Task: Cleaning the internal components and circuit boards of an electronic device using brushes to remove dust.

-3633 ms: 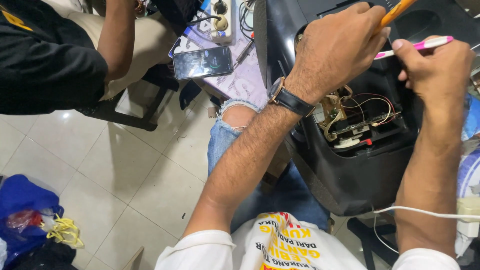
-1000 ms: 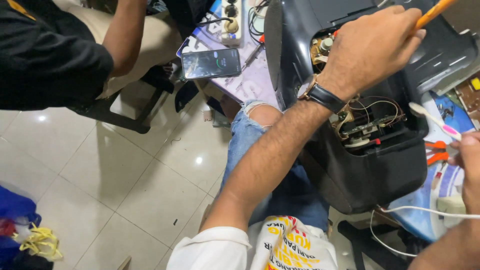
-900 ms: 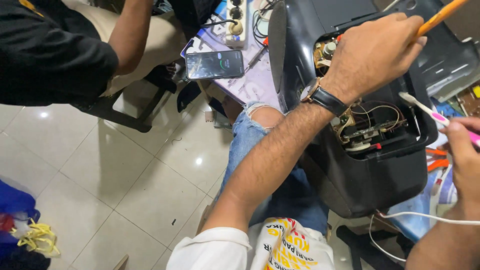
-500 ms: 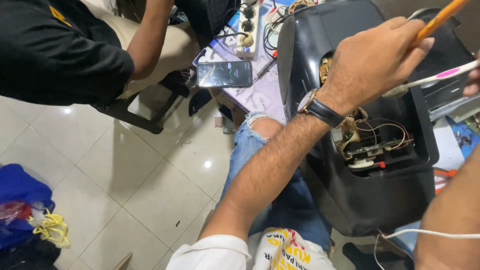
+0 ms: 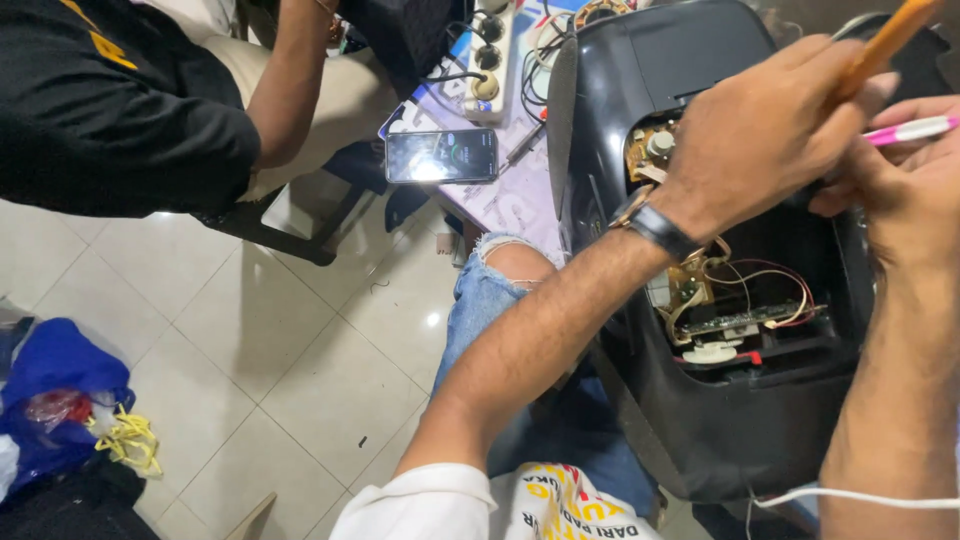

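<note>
Both hands sit above the open black plastic appliance casing (image 5: 700, 430): left hand (image 5: 770, 130) fingers clenched on an orange-handled tool (image 5: 885, 45) slanting up-right, right hand (image 5: 900, 180) fingers pinching a pink-and-white pen-like tool (image 5: 915, 130) lying crosswise.

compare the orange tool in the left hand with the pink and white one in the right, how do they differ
The orange tool is thicker and slants steeply up out of the left hand; the pink and white tool is slimmer and lies almost level in the right hand. One is plain orange, the other two-coloured. Both are slim, stick-like and held over the opened black appliance.
</note>
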